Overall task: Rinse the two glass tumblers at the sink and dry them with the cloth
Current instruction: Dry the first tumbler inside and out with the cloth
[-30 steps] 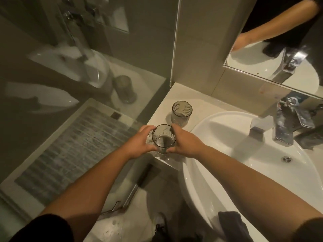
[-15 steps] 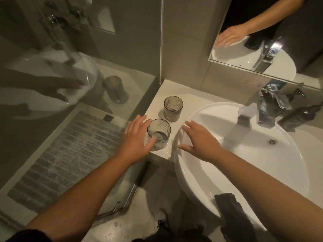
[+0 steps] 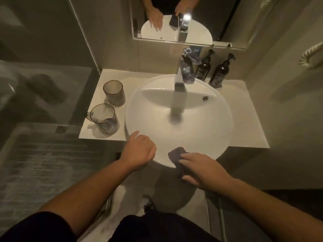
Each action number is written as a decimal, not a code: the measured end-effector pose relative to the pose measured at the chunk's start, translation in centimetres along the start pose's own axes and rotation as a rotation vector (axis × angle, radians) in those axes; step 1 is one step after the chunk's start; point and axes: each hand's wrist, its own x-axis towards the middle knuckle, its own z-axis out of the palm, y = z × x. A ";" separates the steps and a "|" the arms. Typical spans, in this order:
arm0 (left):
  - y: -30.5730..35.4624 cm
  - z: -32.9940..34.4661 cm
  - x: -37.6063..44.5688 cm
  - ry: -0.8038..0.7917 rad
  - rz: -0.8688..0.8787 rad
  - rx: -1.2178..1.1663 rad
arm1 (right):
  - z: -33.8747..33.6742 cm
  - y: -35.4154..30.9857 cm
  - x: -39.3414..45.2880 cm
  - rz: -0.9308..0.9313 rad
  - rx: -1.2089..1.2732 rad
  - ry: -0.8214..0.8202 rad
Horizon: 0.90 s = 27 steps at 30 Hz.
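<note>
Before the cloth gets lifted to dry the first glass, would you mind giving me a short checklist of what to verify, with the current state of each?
1. Cloth within reach: ok, it is draped over the near rim of the sink.
2. Right hand on the cloth: ok, fingers rest on it; a firm grip cannot be told.
3. Left hand free to take a glass: ok, it holds nothing.
4. Near glass upright on the counter: ok.
5. Far glass upright, apart from the near one: ok.
6. Tap off: cannot tell, the picture is blurred there.
</note>
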 end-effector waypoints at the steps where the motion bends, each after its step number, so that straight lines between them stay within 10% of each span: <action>1: -0.1 0.2 0.0 0.027 0.010 0.018 | 1.2 -0.1 -0.7 -0.022 -0.057 0.007; 27: 1.1 -0.8 -1.9 -0.088 -0.030 0.148 | -4.2 1.5 2.8 0.350 0.568 0.049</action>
